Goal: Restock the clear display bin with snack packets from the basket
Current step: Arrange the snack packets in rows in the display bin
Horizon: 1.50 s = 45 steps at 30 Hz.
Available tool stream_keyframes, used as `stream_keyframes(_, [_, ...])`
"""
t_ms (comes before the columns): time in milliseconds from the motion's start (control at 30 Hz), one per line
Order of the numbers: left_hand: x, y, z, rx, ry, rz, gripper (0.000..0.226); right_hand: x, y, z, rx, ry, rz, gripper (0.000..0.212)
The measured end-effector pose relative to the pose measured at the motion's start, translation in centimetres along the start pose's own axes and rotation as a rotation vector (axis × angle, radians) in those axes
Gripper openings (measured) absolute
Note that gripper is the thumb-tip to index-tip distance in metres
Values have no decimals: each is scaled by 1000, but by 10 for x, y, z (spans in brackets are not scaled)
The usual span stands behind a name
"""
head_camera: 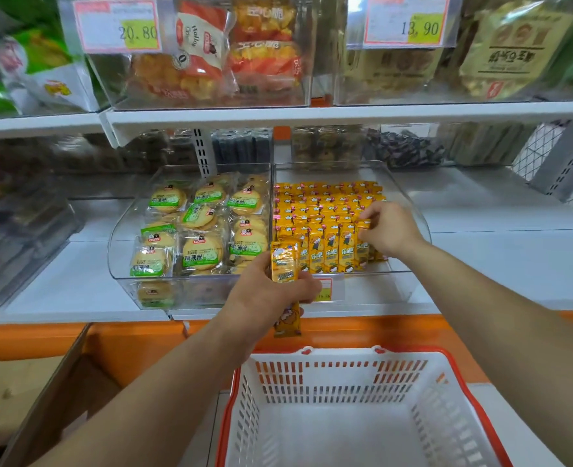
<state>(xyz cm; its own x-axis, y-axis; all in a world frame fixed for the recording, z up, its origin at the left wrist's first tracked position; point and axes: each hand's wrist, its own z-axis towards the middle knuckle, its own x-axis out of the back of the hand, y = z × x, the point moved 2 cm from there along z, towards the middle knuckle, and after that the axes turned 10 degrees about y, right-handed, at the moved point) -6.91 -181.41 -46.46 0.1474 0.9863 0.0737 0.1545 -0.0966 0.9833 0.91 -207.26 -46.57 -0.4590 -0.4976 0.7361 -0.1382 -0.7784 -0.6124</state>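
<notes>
Left hand (268, 294): centre frame, arm reaching up from lower left, thumb and fingers curled round the middle of one yellow packet (283, 261), held in front of the front wall of the bin (416, 214). Packet: upright, long axis vertical, printed face to the camera, top end level with the front row, bottom end hanging below the hand over the orange shelf edge. Right hand (391, 230): right of centre, arm reaching up from lower right, inside the bin, fingertips pinching the top of the end packet (362, 251) at the right of the front row. Rows (325, 210): yellow packets standing upright, packed side by side from the back of the bin to the front, tops up. Basket (345, 379): white with red rim, bottom centre, below both hands. Biscuit bin (120, 241): clear, touching the bin's left side, holding round biscuit packs (201, 251) with green labels. Price tag (325, 289): on the bin's front wall, partly hidden by the left hand. Upper shelf (312, 114): white, across the top, bearing clear bins with tags 20.80 and 13.90. Box (19, 392): cardboard, lower left.
</notes>
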Motion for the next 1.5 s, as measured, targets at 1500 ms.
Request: stream_keyframes(1500, [-39,15,-27,35,33,-92,93,73,-30,-138,-28,-547,602,28])
